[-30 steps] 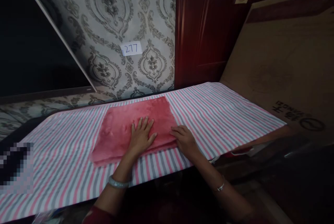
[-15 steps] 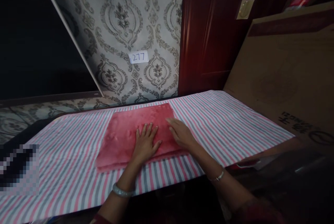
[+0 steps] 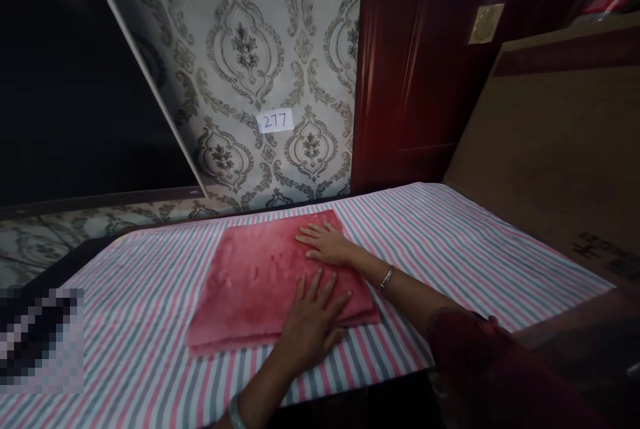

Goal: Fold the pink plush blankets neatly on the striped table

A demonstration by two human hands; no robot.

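A folded pink plush cloth (image 3: 250,282) lies flat on a striped tablecloth (image 3: 140,309), its stacked layers showing along the front edge. My left hand (image 3: 313,319) rests over the cloth's front right part, fingers spread and pointing away from me. Farther back, my right hand (image 3: 325,242) lies flat near the far right corner of the cloth, its fingers stretched toward the left. Neither hand grips anything. Shallow dents mark the cloth's surface left of the hands.
A large dark screen (image 3: 90,82) stands at the back left. Behind the table is patterned wallpaper (image 3: 245,49) with a paper label (image 3: 275,120) reading 277. A dark red door panel (image 3: 400,69) and a big cardboard box (image 3: 560,136) flank the right side.
My left hand has slid right and toward me across the cloth. The right hand has turned from its edge to lie flat, farther onto the far right part. The view has shifted slightly.
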